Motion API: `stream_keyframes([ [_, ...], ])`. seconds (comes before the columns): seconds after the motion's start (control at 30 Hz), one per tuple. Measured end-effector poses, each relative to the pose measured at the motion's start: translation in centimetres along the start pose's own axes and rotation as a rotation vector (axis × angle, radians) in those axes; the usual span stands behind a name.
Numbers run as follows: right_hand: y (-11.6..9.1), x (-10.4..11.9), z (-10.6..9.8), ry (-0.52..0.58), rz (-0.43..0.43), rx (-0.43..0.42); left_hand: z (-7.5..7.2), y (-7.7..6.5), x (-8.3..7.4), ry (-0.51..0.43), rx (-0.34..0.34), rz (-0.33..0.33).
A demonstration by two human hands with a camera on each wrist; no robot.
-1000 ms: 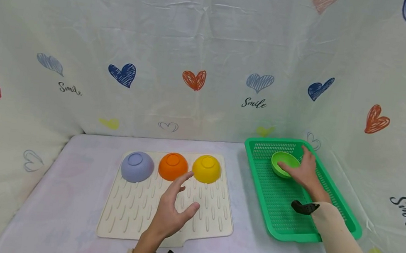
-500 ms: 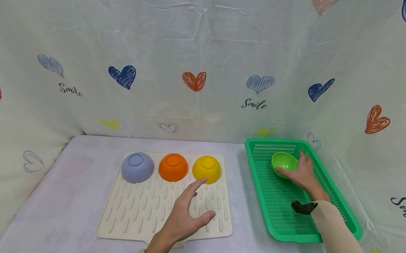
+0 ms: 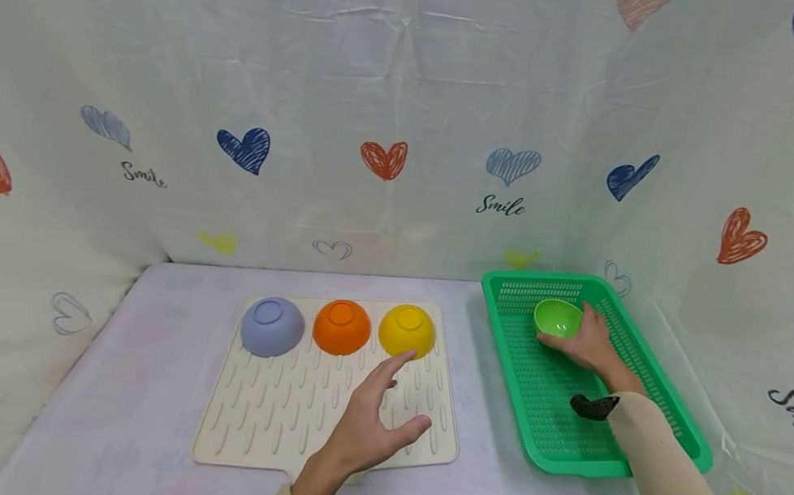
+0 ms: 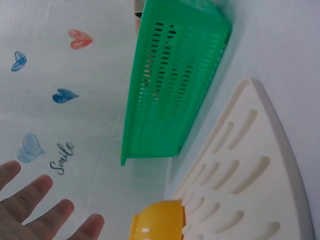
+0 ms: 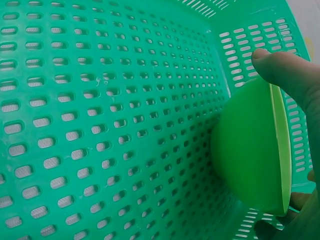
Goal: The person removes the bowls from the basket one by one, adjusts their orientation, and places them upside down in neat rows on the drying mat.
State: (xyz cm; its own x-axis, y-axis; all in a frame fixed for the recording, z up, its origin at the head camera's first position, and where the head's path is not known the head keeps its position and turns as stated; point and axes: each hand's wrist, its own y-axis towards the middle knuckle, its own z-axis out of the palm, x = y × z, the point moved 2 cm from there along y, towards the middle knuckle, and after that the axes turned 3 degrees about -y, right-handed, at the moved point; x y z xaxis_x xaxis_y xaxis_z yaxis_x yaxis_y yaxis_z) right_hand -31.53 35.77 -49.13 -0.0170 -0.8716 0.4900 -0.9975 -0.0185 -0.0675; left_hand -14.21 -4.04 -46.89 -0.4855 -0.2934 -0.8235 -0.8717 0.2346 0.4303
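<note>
In the head view, a light green bowl (image 3: 556,318) stands inside the green basket (image 3: 526,430), its opening upward. My right hand (image 3: 588,341) holds this bowl by its near right side. The right wrist view shows the thumb (image 5: 282,70) against one side of the green bowl (image 5: 247,150), with fingertips (image 5: 300,200) at the opposite side, partly hidden. My left hand (image 3: 365,424) hovers over the cream ridged mat (image 3: 259,428) with fingers spread and nothing in them. Nearest to its fingertips is an upside-down yellow bowl (image 3: 407,330).
An upside-down orange bowl (image 3: 341,328) and a lilac bowl (image 3: 273,327) stand in a row with the yellow one along the mat's back edge. A pale cloth (image 3: 124,380) covers the table. Behind and beside it hangs a sheet (image 3: 429,227) printed with hearts.
My right hand has lowered and closed in around the green bowl. The left hand has shifted right over the mat. The overturned bowls have stayed in place.
</note>
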Motion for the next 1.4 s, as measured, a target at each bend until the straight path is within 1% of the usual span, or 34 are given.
stream_keyframes([
  [0.27,-0.3,-0.3,-0.1,0.008,-0.001,0.014,0.2,0.2,-0.1,0.001,0.015,0.014],
  [0.5,-0.4,-0.6,0.1,0.012,-0.003,0.047,0.6,0.5,-0.2,-0.026,0.023,0.042],
  [0.8,-0.5,-0.3,-0.5,-0.008,-0.019,0.04,1.2,0.8,0.2,-0.039,0.013,0.075],
  [0.87,-0.7,-0.3,-0.6,-0.016,-0.02,0.031,1.4,0.9,0.4,-0.044,0.014,0.074],
  [1.0,-0.8,-0.1,-0.9,-0.028,-0.027,0.019,1.7,0.9,0.7,-0.07,0.029,0.04],
  [1.13,-1.0,-0.1,-1.1,-0.046,-0.029,0.025,1.9,1.0,0.9,-0.07,0.043,0.029],
  [1.27,-1.5,0.1,-1.3,-0.046,-0.023,0.031,1.8,1.3,0.9,-0.077,0.061,0.024],
  [1.4,-2.0,0.6,-1.3,-0.031,-0.035,0.039,1.5,1.4,1.1,-0.08,0.07,0.008],
])
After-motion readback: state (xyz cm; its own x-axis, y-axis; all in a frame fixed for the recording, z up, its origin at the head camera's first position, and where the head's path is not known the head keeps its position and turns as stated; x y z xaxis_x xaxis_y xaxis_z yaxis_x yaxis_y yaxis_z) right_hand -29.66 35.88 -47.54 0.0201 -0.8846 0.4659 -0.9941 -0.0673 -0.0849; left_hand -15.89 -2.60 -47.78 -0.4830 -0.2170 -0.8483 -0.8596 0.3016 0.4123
